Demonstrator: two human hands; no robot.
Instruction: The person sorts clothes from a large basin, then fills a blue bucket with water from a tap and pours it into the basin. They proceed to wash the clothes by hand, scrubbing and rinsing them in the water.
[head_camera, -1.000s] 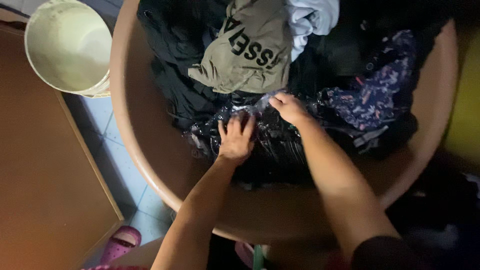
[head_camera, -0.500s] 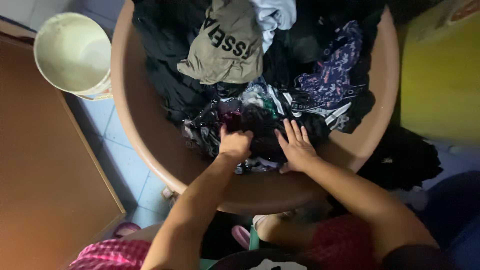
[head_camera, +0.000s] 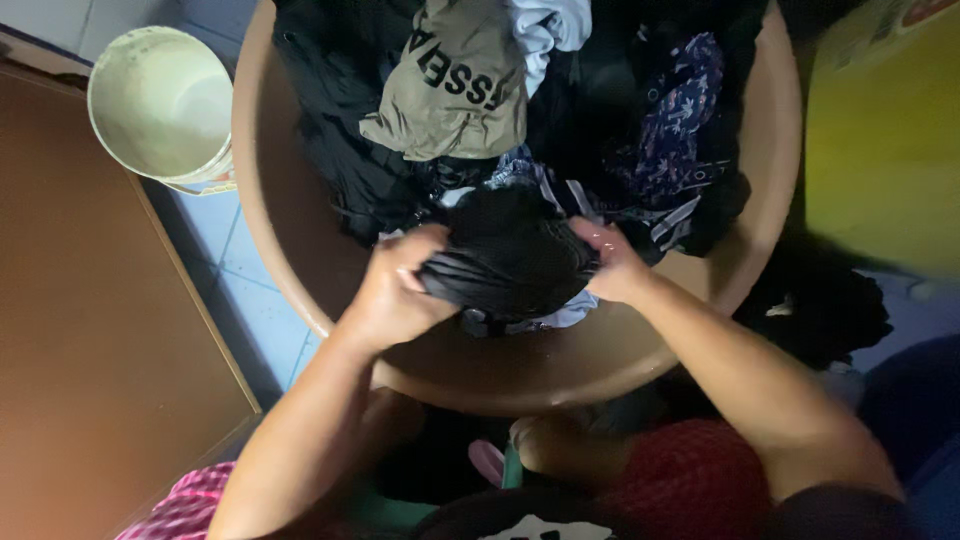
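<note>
Head view: left hand (head_camera: 392, 292) and right hand (head_camera: 612, 262) have their fingers clamped on opposite ends of a wet black mesh garment (head_camera: 510, 250), bunched above the round brown plastic basin (head_camera: 280, 240), seemingly for scrubbing.

Top edge cutting off brown basin (head_camera: 300, 250) rim and black clothes pile (head_camera: 340, 90). Black garment (head_camera: 510, 250) hiding left hand (head_camera: 395, 295) fingertips. Yellow object (head_camera: 880, 150), upper right, blurring.
</note>
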